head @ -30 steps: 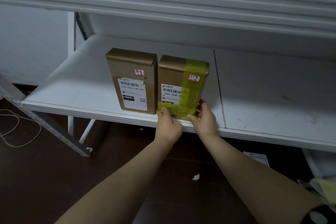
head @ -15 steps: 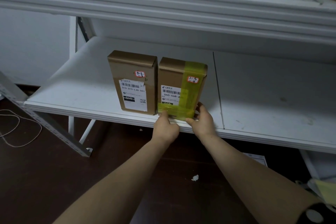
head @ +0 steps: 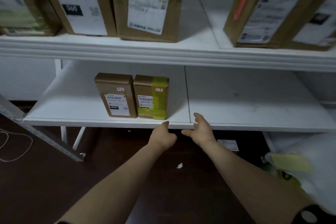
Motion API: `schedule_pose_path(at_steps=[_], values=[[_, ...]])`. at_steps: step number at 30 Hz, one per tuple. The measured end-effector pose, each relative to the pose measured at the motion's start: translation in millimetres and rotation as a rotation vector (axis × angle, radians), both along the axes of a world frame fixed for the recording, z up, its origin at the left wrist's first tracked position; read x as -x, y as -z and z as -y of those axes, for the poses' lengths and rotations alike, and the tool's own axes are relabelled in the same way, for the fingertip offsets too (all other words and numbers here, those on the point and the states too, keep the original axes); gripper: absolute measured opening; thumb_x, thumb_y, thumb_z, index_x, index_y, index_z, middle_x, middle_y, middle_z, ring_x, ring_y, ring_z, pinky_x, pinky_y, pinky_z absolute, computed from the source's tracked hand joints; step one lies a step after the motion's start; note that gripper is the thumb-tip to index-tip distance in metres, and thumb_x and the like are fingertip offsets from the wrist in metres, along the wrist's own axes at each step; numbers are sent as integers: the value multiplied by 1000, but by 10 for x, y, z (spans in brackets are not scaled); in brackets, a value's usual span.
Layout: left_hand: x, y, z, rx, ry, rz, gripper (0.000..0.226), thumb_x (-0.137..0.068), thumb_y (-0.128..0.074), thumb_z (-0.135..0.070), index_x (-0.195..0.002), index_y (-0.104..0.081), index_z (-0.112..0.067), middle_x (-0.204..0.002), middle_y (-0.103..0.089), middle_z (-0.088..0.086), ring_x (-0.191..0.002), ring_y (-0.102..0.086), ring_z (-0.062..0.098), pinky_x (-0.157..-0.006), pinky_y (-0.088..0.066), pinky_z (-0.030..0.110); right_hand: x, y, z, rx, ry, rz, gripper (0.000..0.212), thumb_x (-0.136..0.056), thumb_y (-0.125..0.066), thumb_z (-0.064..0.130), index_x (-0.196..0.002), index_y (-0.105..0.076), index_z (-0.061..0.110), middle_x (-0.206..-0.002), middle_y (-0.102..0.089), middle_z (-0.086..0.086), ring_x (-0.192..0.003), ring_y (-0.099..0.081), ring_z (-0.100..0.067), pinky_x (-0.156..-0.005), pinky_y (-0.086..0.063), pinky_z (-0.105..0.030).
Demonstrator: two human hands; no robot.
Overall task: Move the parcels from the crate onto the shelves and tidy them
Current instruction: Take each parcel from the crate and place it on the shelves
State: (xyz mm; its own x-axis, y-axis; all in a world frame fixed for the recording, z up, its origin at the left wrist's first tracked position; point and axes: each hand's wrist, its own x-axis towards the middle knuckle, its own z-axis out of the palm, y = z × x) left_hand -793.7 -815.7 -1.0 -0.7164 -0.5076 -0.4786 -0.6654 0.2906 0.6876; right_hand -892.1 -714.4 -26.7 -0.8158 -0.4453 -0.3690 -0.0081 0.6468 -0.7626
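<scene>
Two small brown parcels stand side by side on the lower white shelf (head: 72,107). The left parcel (head: 116,94) carries a white label; the right parcel (head: 151,96) is wrapped in yellow-green tape. My left hand (head: 163,135) hovers just below the shelf's front edge, fingers loosely curled, holding nothing. To its right my right hand (head: 201,129) has its fingers spread, also holding nothing. Neither hand touches a parcel.
Larger labelled parcels (head: 147,3) stand in a row on the upper shelf (head: 163,52), with another parcel (head: 272,9) at the right. White and yellow bags (head: 294,162) lie at the lower right. A slanted metal brace (head: 41,134) and a cord (head: 11,143) are at the left.
Both hands have let go of the taped parcel and drawn back and rightwards off the shelf edge. The view has tilted up, showing the upper shelf's parcels.
</scene>
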Motion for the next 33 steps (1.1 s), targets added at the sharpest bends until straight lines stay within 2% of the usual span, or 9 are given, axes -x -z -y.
schedule_pose_path(at_steps=[4,7,9,12,15,20,25,28,33], values=[[-9,-570,-448,156,284,85,60,-87,-56,-17,-144,-36,-11,-143,-44,10,-130,-44,25,-103,-39,29,-199,-595,-718,-113,-18,-20,80,-76,-79,21,-144,-37,15,-147,-39,-7,-134,-39,-22,-109,-35,-32],[6,-949,-772,297,517,113,40,-86,-56,-24,-124,-54,-15,-128,-57,9,-116,-53,25,-91,-45,30,-412,-999,-1284,-195,29,-42,76,-76,-78,31,-141,-41,17,-141,-45,-5,-128,-44,-21,-107,-38,-34],[10,-1165,-1001,413,677,105,36,-83,-56,-31,-117,-57,-18,-121,-60,8,-112,-55,26,-90,-47,33,-592,-1242,-1657,-258,87,-100,70,-76,-74,40,-137,-48,19,-136,-52,-3,-124,-48,-20,-104,-40,-34],[-57,-1395,-1381,537,901,69,42,-84,-53,-39,-123,-56,-21,-123,-59,6,-116,-53,26,-98,-41,36,-1000,-1520,-2191,-322,258,-154,63,-80,-68,45,-135,-52,18,-137,-53,-3,-126,-48,-20,-107,-37,-34],[-183,-1535,-1820,591,1121,-6,39,-85,-51,-43,-118,-58,-25,-121,-59,3,-117,-51,25,-106,-32,44,-1546,-1680,-2718,-419,457,-145,59,-84,-61,53,-133,-52,21,-136,-52,-1,-127,-45,-20,-111,-30,-37],[-635,-1755,-2730,622,1393,-69,51,-87,-53,-46,-132,-52,-22,-134,-51,5,-130,-40,25,-114,-16,46,-2579,-1840,-3484,-538,742,-79,58,-86,-54,58,-133,-51,25,-139,-51,5,-132,-41,-17,-117,-11,-41],[-1344,-1877,-3767,646,1719,-174,51,-87,-50,-45,-134,-51,-22,-134,-53,5,-123,-48,25,-104,-37,37,-3877,-1974,-4166,-567,1056,-18,54,-89,-51,57,-132,-52,25,-132,-55,4,-131,-42,-16,-117,-2,-43],[-1971,-1928,-4370,640,1865,-248,50,-85,-51,-45,-132,-52,-29,-135,-53,-1,-125,-46,24,-112,-27,46,-4769,-2048,-4506,-536,1255,26,51,-88,-51,59,-127,-55,27,-121,-62,6,-127,-46,-14,-117,0,-43],[-3363,-1943,-5291,642,2092,-375,47,-90,-52,-45,-135,-50,-30,-135,-52,-3,-129,-42,20,-116,-16,49,-6453,-2086,-4886,-532,1533,108,50,-85,-52,61,-122,-59,28,-123,-62,4,-128,-46,-14,-116,1,-43]])
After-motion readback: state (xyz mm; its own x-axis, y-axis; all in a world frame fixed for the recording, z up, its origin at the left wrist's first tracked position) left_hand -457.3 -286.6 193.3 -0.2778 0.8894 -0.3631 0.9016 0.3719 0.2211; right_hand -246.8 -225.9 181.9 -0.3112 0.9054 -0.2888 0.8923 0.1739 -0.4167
